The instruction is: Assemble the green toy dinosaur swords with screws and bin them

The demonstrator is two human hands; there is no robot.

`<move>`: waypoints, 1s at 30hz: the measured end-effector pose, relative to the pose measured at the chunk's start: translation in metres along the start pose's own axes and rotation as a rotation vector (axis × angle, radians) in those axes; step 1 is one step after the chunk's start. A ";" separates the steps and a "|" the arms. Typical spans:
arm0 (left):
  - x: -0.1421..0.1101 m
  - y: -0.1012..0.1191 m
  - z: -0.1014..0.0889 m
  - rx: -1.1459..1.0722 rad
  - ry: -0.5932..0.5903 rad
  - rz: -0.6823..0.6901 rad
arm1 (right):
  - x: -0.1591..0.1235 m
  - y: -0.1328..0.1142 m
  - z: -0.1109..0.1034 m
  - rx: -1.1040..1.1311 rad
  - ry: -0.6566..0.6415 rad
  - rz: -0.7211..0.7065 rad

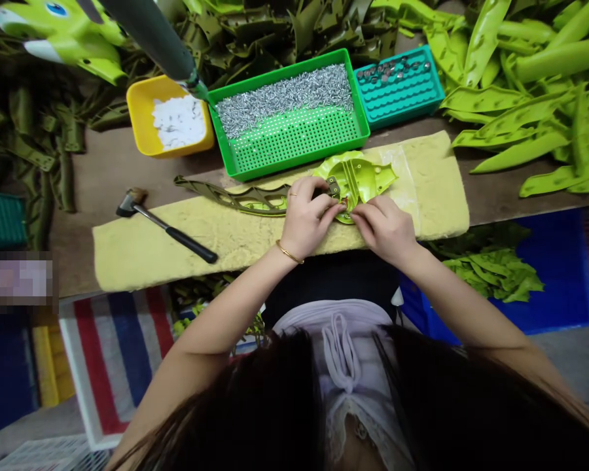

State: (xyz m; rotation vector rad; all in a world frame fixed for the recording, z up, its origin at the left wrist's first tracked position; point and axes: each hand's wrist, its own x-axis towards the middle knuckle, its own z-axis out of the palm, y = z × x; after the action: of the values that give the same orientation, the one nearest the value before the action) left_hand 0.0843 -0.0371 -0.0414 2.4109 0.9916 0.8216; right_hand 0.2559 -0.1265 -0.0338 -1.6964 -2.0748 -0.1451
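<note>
A bright green plastic shell half [370, 178] lies hollow side up on a yellow cloth pad [436, 176], its ribs and posts showing. From its left side a long olive-brown ribbed plastic part [245, 198] reaches out, lined with green along its lower edge. My left hand [308, 219] is over the joint between the two, thumb and fingertips pinched at the shell's near inside. Close beside it, my right hand [387, 226] has its fingers pinched together at the shell's near rim. Whatever small thing either pinch holds is too small or hidden to make out.
A hammer [169, 229] lies on the pad's left. Behind stand a yellow tub [140, 124] of white bits, a green basket [294, 147] of screws and a teal tray [397, 101] with small metal parts. Green and olive plastic parts are heaped around; a grey tool [152, 39] hangs overhead.
</note>
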 end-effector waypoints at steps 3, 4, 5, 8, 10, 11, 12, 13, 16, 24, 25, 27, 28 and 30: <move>0.002 0.004 0.000 -0.001 0.003 -0.012 | 0.001 0.002 -0.004 -0.049 -0.043 -0.020; 0.003 0.005 0.001 0.003 0.007 -0.030 | 0.002 0.002 -0.005 -0.056 -0.059 -0.030; 0.004 0.007 0.001 0.008 0.010 -0.053 | 0.002 0.003 -0.006 -0.054 -0.074 -0.045; 0.007 0.011 0.003 0.016 0.015 -0.107 | 0.007 0.001 -0.010 -0.007 -0.123 -0.060; 0.008 0.012 0.004 0.020 0.012 -0.122 | 0.012 -0.001 -0.012 0.034 -0.175 -0.016; 0.008 0.012 0.005 0.020 0.008 -0.125 | 0.015 -0.003 -0.012 0.048 -0.207 0.013; 0.008 0.012 0.005 0.018 0.003 -0.127 | 0.017 -0.004 -0.013 0.054 -0.241 0.036; 0.008 0.012 0.006 0.013 0.001 -0.127 | 0.019 -0.005 -0.013 0.052 -0.270 0.047; 0.007 0.012 0.005 0.007 0.008 -0.114 | 0.024 -0.007 -0.012 0.024 -0.322 0.051; 0.009 0.007 -0.009 0.060 0.024 -0.023 | 0.025 -0.018 -0.011 0.121 -0.301 0.095; 0.010 0.005 -0.011 0.071 0.031 0.001 | 0.024 -0.020 -0.012 0.153 -0.282 0.112; 0.008 0.003 -0.017 0.092 0.038 0.058 | 0.030 -0.017 -0.017 0.259 -0.269 0.179; 0.006 0.004 -0.019 0.106 0.039 0.087 | 0.037 -0.011 -0.022 0.328 -0.256 0.233; -0.001 0.008 -0.023 0.157 0.046 0.126 | 0.063 0.012 -0.031 0.428 -0.164 0.350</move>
State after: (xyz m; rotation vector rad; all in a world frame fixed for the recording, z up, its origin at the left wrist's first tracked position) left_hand 0.0723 -0.0404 -0.0200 2.6216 0.9613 0.8757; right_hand 0.2670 -0.0778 0.0176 -1.7998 -1.7158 0.5243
